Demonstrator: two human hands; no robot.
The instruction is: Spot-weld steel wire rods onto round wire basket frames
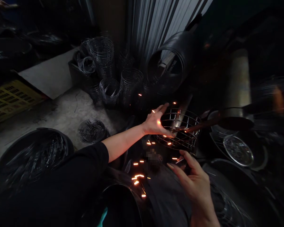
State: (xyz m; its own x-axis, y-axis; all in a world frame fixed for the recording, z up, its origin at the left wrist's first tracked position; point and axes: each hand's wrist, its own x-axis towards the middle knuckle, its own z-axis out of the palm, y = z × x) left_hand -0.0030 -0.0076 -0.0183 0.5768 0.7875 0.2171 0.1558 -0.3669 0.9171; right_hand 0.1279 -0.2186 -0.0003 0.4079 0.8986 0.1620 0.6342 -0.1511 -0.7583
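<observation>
A right hand pinches what looks like a thin wire as sparks fly; the left hand, fingers spread, grips the side of a basket by a metal arm. Its hoops and uprights appear joined; any unfinished joints cannot be told. Beyond, wire stacks line a grey floor before a ribbed wall.

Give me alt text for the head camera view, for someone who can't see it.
Orange sparks scatter in dim light around a person's left hand, spread against the side of a wire basket. The right hand is raised nearby, and wire cylinders stand beyond.
</observation>
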